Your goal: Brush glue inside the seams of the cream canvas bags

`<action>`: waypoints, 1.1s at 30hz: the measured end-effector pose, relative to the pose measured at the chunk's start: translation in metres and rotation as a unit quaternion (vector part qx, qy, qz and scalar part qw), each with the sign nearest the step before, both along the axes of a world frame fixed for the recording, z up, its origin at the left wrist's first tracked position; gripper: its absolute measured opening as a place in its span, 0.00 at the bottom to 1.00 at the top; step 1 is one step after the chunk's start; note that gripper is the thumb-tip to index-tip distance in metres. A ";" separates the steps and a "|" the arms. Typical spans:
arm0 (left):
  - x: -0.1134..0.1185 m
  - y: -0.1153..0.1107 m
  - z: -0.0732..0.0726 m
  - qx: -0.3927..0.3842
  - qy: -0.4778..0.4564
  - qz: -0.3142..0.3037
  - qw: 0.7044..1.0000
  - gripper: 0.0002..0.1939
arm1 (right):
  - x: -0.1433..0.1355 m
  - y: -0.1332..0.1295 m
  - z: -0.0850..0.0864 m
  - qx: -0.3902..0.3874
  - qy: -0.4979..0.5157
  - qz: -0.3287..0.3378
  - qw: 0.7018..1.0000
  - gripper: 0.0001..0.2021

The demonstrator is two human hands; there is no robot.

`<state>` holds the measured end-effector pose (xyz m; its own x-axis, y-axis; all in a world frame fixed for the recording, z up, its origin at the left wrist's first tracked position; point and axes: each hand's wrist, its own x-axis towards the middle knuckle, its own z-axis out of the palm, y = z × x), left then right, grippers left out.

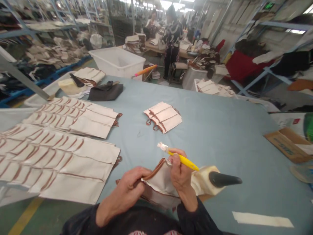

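Note:
A cream fabric piece with brown trim (162, 179) is held up near the table's front edge. My left hand (130, 186) grips its trimmed edge with fingers closed. In my right hand (180, 171) is a yellow-handled brush (187, 161), its whitish bristles pointing up and left; those fingers also touch the fabric's upper edge. Just right of that hand lies a cream container with a black spout (212, 181), on its side. A small stack of cream pieces with brown straps (163, 117) rests farther back on the blue-grey table (207, 130).
Rows of overlapping cream pieces (73, 169) cover the left side. A black folded item (106, 91) lies at the back left. A white strip (262, 219) is at front right, an open cardboard box (290, 143) at the right edge. Beyond stand a white bin (118, 62) and a person (172, 39).

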<state>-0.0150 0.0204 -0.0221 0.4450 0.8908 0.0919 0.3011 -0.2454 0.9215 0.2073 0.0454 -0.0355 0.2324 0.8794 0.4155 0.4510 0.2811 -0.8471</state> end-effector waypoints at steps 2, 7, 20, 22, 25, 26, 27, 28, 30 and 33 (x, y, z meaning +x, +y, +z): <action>-0.002 -0.005 -0.019 0.074 0.023 0.063 0.995 0.26 | -0.005 -0.008 0.001 0.021 0.024 -0.071 0.997 0.18; 0.008 -0.018 -0.067 0.185 0.060 0.165 0.967 0.23 | -0.015 -0.022 -0.003 0.013 0.026 -0.131 0.991 0.21; 0.019 -0.025 -0.073 0.319 0.051 0.191 0.927 0.24 | -0.016 -0.045 -0.007 0.035 -0.006 -0.206 0.978 0.20; 0.021 -0.025 -0.078 0.316 0.066 0.202 0.925 0.22 | -0.018 -0.045 -0.007 0.031 -0.004 -0.201 0.979 0.20; 0.026 -0.023 -0.084 0.277 0.053 0.228 0.932 0.17 | -0.020 -0.043 -0.010 0.020 -0.002 -0.189 0.982 0.19; 0.027 -0.023 -0.085 0.259 0.042 0.238 0.935 0.15 | -0.020 -0.042 -0.011 0.017 -0.001 -0.185 0.983 0.19; 0.029 -0.023 -0.086 0.242 0.033 0.245 0.938 0.13 | -0.020 -0.040 -0.013 0.014 0.000 -0.183 0.983 0.19; 0.031 -0.023 -0.086 0.228 0.026 0.250 0.941 0.10 | -0.020 -0.039 -0.014 0.013 0.001 -0.182 0.983 0.19; 0.033 -0.024 -0.085 0.205 0.023 0.253 0.945 0.06 | -0.017 -0.038 -0.017 0.016 0.000 -0.183 0.983 0.18; 0.036 -0.028 -0.081 0.169 0.031 0.247 0.953 0.05 | -0.012 -0.039 -0.022 0.026 -0.006 -0.179 0.983 0.18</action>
<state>0.0206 -0.0072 -0.1029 -0.0082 0.9170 0.3989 0.5091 -0.3395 0.7909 0.1950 0.0068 -0.0572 0.5184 0.7198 0.4616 0.5382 0.1447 -0.8303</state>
